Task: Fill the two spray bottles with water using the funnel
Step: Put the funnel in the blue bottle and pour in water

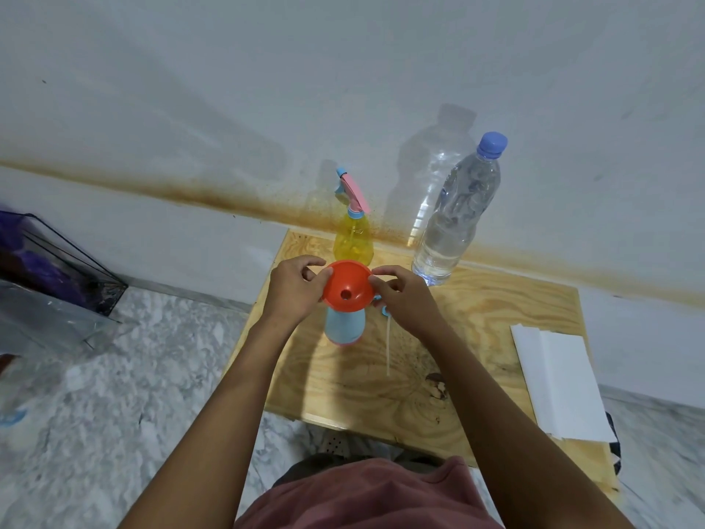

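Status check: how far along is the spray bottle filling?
Done: the blue bottle has its sprayer off, lying on the table beside it. In hand: the left hand and right hand pinch the funnel by its rim, seating it on the blue bottle. Left: the water bottle is capped, so nothing is being poured; the yellow bottle has its sprayer on.
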The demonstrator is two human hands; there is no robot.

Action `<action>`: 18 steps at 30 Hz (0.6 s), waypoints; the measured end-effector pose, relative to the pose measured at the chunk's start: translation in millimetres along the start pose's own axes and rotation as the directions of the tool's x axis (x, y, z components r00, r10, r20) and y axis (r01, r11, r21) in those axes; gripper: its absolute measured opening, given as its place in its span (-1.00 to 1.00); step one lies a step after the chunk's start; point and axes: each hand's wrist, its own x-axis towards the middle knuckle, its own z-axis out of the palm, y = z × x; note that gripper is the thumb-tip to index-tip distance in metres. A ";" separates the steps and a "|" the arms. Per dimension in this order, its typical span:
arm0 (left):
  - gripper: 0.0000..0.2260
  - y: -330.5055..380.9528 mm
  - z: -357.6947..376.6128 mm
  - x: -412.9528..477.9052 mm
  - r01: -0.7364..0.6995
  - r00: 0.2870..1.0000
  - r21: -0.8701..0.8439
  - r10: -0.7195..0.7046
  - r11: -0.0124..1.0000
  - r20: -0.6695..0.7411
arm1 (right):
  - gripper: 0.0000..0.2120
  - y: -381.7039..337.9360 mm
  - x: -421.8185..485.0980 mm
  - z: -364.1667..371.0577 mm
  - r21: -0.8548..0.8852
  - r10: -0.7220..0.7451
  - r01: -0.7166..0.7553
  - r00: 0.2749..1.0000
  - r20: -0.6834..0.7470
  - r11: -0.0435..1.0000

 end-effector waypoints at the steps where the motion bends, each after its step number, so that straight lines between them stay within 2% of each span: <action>1: -0.89 -0.3 1.0 0.1 -0.013 1.000 -0.001 0.013 1.000 -0.010 | -0.83 0.9 0.7 0.6 -0.012 -0.017 0.016 1.000 -0.009 1.000; 6: -0.87 -1.1 4.4 0.0 -0.032 0.998 0.005 0.032 0.999 -0.045 | -0.82 3.4 1.9 1.0 -0.029 -0.054 0.053 0.998 -0.019 0.998; 11: -0.75 1.8 4.5 1.7 -0.011 0.999 0.055 0.012 0.998 -0.030 | -0.77 3.6 0.4 -15.2 -0.058 -0.074 0.069 0.994 -0.082 0.996; 15: -0.64 12.3 2.1 6.4 -0.039 0.997 0.125 0.046 0.991 -0.059 | -0.75 8.0 -1.3 -47.1 -0.118 -0.093 0.064 0.963 -0.253 0.991; 18: -0.67 43.4 4.0 9.4 -0.123 0.990 0.035 0.125 0.992 -0.067 | -0.74 9.1 -6.8 -78.8 -0.129 -0.109 0.062 0.908 -0.405 0.990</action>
